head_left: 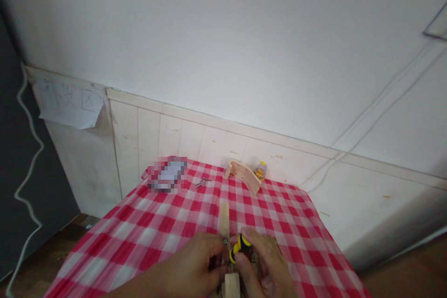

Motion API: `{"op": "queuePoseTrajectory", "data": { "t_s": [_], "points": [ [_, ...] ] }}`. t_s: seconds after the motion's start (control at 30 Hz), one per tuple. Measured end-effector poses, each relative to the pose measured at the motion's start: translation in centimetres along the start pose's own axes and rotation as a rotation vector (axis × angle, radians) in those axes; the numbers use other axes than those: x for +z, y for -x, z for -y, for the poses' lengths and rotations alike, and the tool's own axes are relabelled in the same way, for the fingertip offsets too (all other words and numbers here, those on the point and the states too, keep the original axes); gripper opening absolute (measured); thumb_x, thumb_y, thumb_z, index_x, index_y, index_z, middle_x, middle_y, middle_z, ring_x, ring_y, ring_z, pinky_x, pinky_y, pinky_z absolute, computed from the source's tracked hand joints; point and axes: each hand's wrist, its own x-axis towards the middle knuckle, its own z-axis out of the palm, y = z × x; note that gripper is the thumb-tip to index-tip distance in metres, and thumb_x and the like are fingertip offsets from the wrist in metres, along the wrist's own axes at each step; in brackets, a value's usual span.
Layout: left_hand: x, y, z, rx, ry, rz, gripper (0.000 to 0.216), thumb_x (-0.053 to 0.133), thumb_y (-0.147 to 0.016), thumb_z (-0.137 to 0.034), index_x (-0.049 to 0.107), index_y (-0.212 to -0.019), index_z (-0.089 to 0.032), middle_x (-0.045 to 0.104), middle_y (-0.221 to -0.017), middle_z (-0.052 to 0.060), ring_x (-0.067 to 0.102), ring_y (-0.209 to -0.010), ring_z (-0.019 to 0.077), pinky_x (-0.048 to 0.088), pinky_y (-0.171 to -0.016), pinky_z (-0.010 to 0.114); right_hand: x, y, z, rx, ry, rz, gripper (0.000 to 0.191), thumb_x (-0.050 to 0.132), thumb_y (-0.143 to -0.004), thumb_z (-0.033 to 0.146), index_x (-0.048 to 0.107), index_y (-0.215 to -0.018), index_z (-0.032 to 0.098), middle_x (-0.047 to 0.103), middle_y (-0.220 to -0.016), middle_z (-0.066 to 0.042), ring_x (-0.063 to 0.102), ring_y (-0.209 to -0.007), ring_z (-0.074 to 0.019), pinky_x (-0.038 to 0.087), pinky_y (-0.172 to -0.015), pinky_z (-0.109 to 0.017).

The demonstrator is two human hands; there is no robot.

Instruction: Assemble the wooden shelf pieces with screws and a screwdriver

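– Where's your yellow-and-black screwdriver?
– Toward the table's near edge, your right hand closed round it; your left hand's grip I can't tell.
– Handling?
– Likely light, stiff; hold its bulbous handle.

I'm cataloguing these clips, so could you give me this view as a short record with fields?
Left hand: at a wooden strip; its grip is partly hidden
Right hand: holds a yellow-and-black tool handle
Covering: red-and-white checked cloth
Far part, right: curved wooden piece, see-through container beside it
Far part, left: small metal pieces, pixelated rectangular item
Wall, left: paper sheet with writing
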Motion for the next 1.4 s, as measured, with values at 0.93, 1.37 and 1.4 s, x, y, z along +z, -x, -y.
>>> {"op": "queuePoseTrajectory", "data": {
  "t_s": [0.93,1.37,1.4],
  "points": [
    [-0.09,-0.09,-0.24,0.035,0.024,-0.012,0.008,0.063,-0.09,-0.022,0.067,-0.088,-0.016,0.066,-0.081,0.001,0.055,-0.066,0.0122,0.038,-0.059,0.021,-0.06,-0.15,0.18,-0.025,0.072,-0.011,0.032,0.069,-0.094,0.036,0.071,-0.126,0.031,0.079,-0.1,-0.008,0.076,-0.086,-0.0238,0.066,-0.073,-0.034],
    [0.04,-0.14,-0.02,0.042,0.003,-0.015,0.007,0.062,-0.091,-0.022,0.067,-0.09,-0.016,0.067,-0.081,0.0,0.056,-0.067,0.0119,0.037,-0.059,0.02,-0.13,-0.18,-0.39,-0.068,0.069,0.011,0.036,0.072,-0.092,0.034,0.069,-0.129,0.031,0.078,-0.099,-0.009,0.075,-0.085,-0.024,0.067,-0.067,-0.033],
    [0.05,-0.14,-0.03,0.037,0.001,-0.017,0.007,0.062,-0.092,-0.022,0.066,-0.09,-0.016,0.067,-0.081,0.0,0.056,-0.068,0.0121,0.037,-0.06,0.02,-0.09,-0.13,-0.38,-0.055,0.063,0.009,0.036,0.072,-0.093,0.034,0.069,-0.128,0.031,0.078,-0.1,-0.009,0.075,-0.086,-0.024,0.066,-0.067,-0.032]
  ]
}}
